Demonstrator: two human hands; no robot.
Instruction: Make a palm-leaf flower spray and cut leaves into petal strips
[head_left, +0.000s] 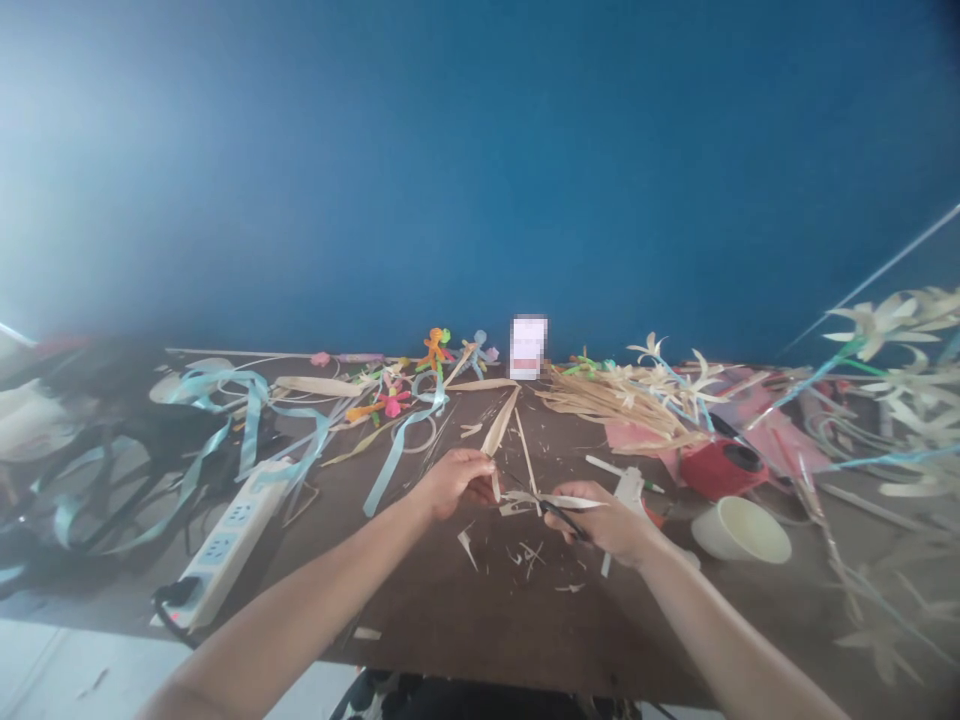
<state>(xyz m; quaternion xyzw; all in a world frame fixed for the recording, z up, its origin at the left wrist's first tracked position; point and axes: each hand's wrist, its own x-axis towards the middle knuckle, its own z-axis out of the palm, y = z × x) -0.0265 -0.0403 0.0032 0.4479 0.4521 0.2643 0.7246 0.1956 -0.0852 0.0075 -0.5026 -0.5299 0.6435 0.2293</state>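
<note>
Over the middle of the brown table, my left hand (459,482) pinches a long pale dried leaf strip (500,425), whose far end reaches up toward the back of the table. To its right, my right hand (600,522) is closed round the handles of dark scissors (559,513), with the blades pointing left toward the strip. Pale pieces of leaf (574,501) also lie along the scissors and against my right fingers. Small cut scraps (529,556) are scattered on the table below both hands.
A power strip (229,540) and light blue ribbon (253,420) lie left. A white cup (741,530), red object (721,468) and glue gun (628,488) sit right. Leaf bundles (622,405), small colourful dolls (436,348) and a pixelated upright card (528,348) line the back; pale flowers (881,325) stand far right.
</note>
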